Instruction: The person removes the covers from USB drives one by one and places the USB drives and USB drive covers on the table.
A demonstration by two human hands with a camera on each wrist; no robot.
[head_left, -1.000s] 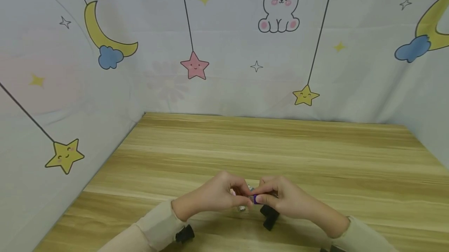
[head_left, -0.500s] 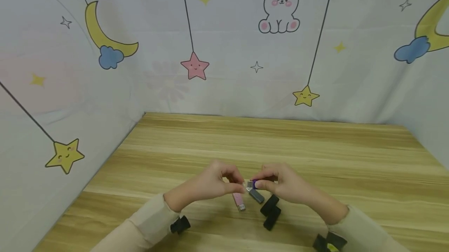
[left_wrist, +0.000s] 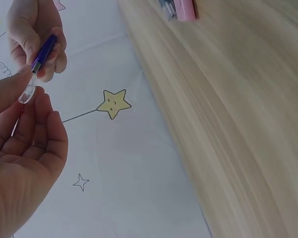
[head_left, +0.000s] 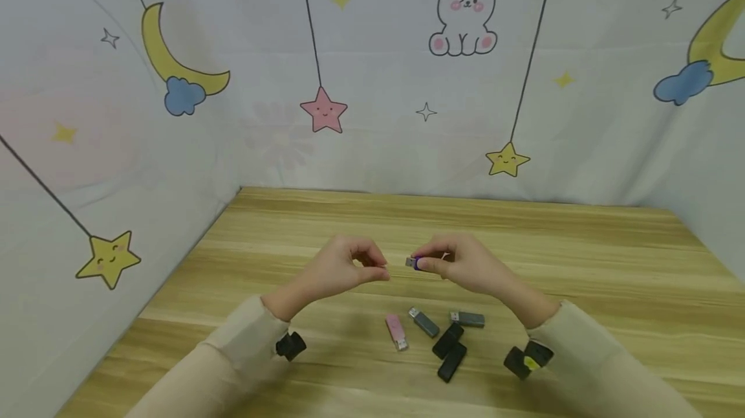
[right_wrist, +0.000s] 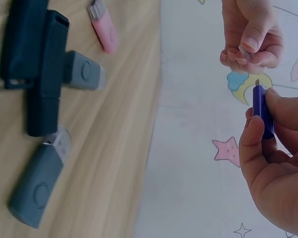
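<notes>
In the head view my right hand [head_left: 468,264] pinches a purple USB stick [head_left: 418,263] between thumb and fingers. Its bare metal plug [right_wrist: 257,83] points toward the left hand. Facing it, my left hand [head_left: 343,267] pinches a small clear cap [left_wrist: 28,90], mostly covered by the fingertips in the head view. A short gap separates cap and plug there. Both hands are raised above the wooden table [head_left: 326,224]. Nearer me lie a pink USB stick [head_left: 396,331], a grey USB stick [head_left: 425,323] and a second grey USB stick [head_left: 470,319].
Beside the grey sticks, a black USB stick [head_left: 447,340] and another black USB stick [head_left: 452,362] lie touching or nearly so. A printed white cloth [head_left: 384,153] surrounds the table at the back and sides. Each wrist carries a black camera.
My hands have moved apart and farther up the view, away from the loose sticks. The clear cap and purple USB stick, together a second ago, are now separate. The second grey stick has come into sight.
</notes>
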